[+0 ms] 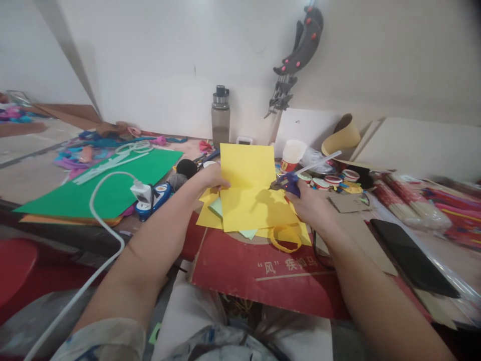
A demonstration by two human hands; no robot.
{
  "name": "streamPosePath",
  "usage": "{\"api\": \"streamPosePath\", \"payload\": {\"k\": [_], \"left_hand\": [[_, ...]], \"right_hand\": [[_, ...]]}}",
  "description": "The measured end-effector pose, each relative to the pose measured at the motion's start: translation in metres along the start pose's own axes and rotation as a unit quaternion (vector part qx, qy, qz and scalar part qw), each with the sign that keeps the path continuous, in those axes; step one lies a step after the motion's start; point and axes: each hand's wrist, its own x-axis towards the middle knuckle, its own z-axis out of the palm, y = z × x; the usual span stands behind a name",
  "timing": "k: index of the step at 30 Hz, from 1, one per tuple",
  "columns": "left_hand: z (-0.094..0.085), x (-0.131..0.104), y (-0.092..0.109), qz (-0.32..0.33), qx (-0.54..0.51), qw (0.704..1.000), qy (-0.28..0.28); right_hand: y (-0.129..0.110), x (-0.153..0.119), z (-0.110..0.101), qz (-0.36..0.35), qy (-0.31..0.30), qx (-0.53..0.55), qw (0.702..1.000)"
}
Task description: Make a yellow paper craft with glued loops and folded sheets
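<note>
A folded yellow sheet of paper (248,170) stands with its back half raised and its front half lying flat. At its left edge, my left hand (215,176) pinches the raised half between thumb and fingers. My right hand (302,198) is wrapped round a dark blue hot glue gun (287,184), with a clear glue stick (319,164) poking out of its back. The nozzle points left, close to the fold; whether it touches the paper I cannot tell. Beneath lie more yellow sheets (206,218) and a pale green piece (248,234). A yellow paper ring (284,239) rests in front.
Red cardboard (233,271) covers the table's front edge. Green sheets (112,183) and a power strip (153,200) with a white cable lie left. Behind stand a water bottle (221,118) and paper cup (293,154). A black phone (413,255) lies right, beside wrapped stick bundles (409,198).
</note>
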Motion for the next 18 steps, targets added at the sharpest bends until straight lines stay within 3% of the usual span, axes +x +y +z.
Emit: {"api": "streamPosePath", "payload": {"k": [7,13,18], "left_hand": [[-0.001,0.004,-0.001,0.005,0.027,1.000,-0.008],[0.001,0.006,-0.004,-0.003,0.035,0.999,0.010],[0.000,0.010,-0.006,0.003,0.050,0.999,0.004]], "right_hand": [[0.011,0.008,0.003,0.001,0.022,0.024,0.999],[0.003,0.000,-0.002,-0.005,-0.003,0.031,0.999],[0.006,0.005,0.008,0.006,0.001,0.058,0.998]]}}
